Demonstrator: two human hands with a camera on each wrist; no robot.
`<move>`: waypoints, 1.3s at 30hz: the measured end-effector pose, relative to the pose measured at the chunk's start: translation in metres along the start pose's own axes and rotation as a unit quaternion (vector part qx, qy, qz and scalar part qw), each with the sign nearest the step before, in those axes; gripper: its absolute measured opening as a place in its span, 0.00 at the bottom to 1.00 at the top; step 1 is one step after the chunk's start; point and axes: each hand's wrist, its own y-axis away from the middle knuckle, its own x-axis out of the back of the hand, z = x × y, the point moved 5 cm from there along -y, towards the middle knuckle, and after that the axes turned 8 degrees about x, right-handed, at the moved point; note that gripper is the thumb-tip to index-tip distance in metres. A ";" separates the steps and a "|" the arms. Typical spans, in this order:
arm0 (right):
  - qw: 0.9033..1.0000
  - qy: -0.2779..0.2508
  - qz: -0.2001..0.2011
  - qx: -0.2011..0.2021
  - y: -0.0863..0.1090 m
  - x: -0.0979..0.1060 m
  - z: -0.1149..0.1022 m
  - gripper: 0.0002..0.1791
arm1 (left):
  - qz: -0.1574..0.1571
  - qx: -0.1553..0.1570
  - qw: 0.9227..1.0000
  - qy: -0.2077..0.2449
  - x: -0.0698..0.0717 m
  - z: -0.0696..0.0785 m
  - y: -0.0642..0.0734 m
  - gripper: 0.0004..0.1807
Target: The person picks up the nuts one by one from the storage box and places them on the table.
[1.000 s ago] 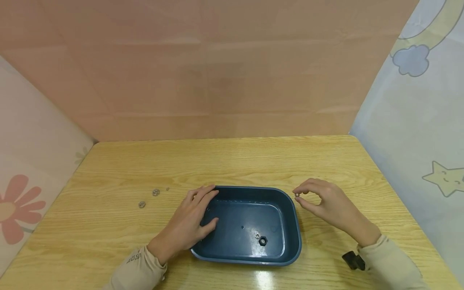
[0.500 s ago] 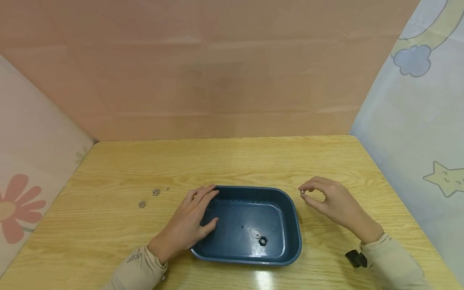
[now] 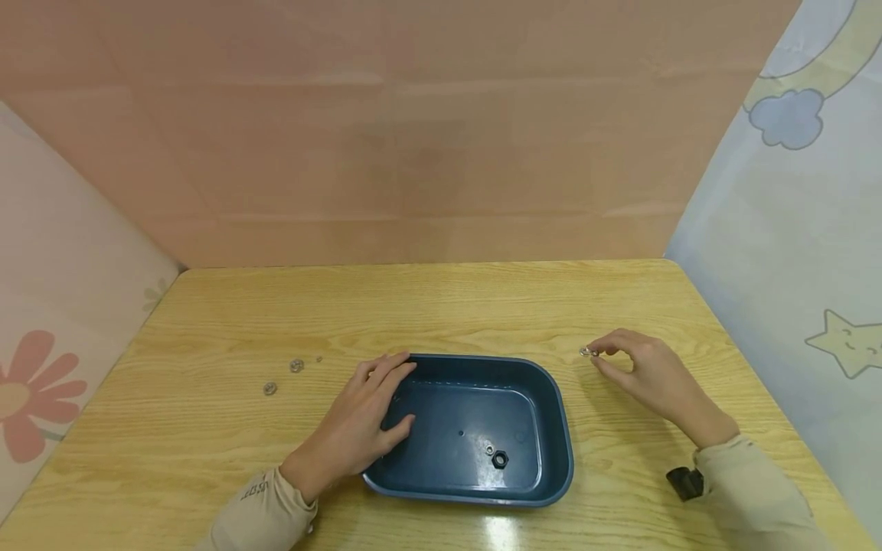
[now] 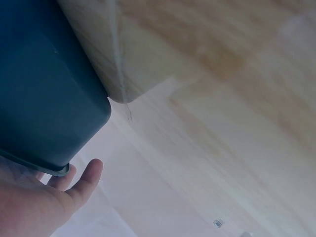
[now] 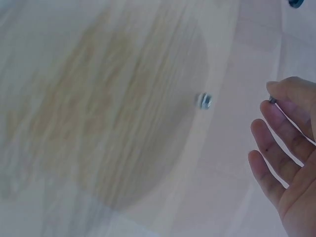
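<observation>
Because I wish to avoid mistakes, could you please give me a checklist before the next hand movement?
1. Right hand pinches the small nut: ok.
2. Left hand rests on the blue tray at its rim: ok.
3. Right hand is over the tray: not ok, it is right of it.
4. Larger nut is apart from the right hand: ok, by the right wrist view.
5. Small nut's thread is undamaged: cannot tell.

Hands [image 3: 358, 421]: two; blue bin [image 3: 448, 409]: one; nuts [image 3: 296, 366]: apparently seven, smallest unclear.
</observation>
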 end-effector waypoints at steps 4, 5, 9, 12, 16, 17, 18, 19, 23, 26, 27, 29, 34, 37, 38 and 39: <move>1.000 -0.002 -0.014 -0.020 0.003 -0.001 0.010 0.12 | 0.000 0.000 1.000 0.000 0.000 0.000 0.000 0.38; 0.999 -0.003 -0.019 -0.025 0.004 -0.001 0.012 0.12 | 0.000 0.000 1.000 0.000 0.000 0.000 0.000 0.38; 0.998 -0.005 -0.035 -0.043 0.006 -0.001 0.019 0.11 | 0.000 0.001 1.000 -0.001 0.000 0.000 0.000 0.38; 0.998 -0.008 -0.043 -0.050 0.007 -0.001 0.023 0.11 | 0.002 0.000 1.000 -0.001 0.000 0.000 0.001 0.38; 0.996 -0.017 -0.054 -0.062 0.010 -0.002 0.028 0.10 | 0.005 -0.003 1.000 -0.002 0.000 0.000 0.001 0.38; 0.996 -0.016 -0.056 -0.065 0.011 -0.002 0.029 0.10 | 0.006 -0.003 1.000 -0.002 0.000 0.000 0.001 0.38; 0.996 -0.016 -0.059 -0.068 0.012 -0.001 0.030 0.10 | 0.006 -0.004 1.000 -0.003 0.000 0.000 0.001 0.38; 0.995 -0.016 -0.061 -0.072 0.012 -0.001 0.031 0.10 | 0.007 -0.005 1.000 -0.003 0.000 0.000 0.000 0.38; 0.993 -0.015 -0.076 -0.090 0.015 -0.001 0.036 0.09 | 0.007 -0.006 1.000 -0.006 0.000 0.000 0.000 0.38; 0.990 -0.023 -0.092 -0.105 0.016 -0.001 0.040 0.09 | 0.006 -0.005 1.000 -0.006 0.000 0.001 0.001 0.38; 0.989 -0.025 -0.098 -0.109 0.017 -0.001 0.041 0.09 | 0.005 -0.004 1.000 -0.005 0.000 0.001 0.001 0.38; 0.987 -0.027 -0.109 -0.118 0.018 -0.002 0.043 0.09 | 0.003 -0.003 1.000 -0.003 0.000 0.001 0.001 0.38; 0.983 -0.028 -0.129 -0.130 0.021 -0.003 0.049 0.10 | 0.003 -0.004 1.000 -0.001 0.000 0.001 0.001 0.38; 0.982 -0.028 -0.133 -0.131 0.022 -0.004 0.052 0.10 | 0.006 -0.005 1.000 -0.003 0.000 0.001 0.001 0.38; 0.982 -0.030 -0.134 -0.130 0.022 -0.004 0.053 0.10 | 0.006 -0.006 1.000 -0.003 0.000 0.001 0.001 0.38; 0.982 -0.030 -0.134 -0.129 0.022 -0.005 0.053 0.10 | 0.006 -0.006 1.000 -0.003 0.000 0.001 0.001 0.39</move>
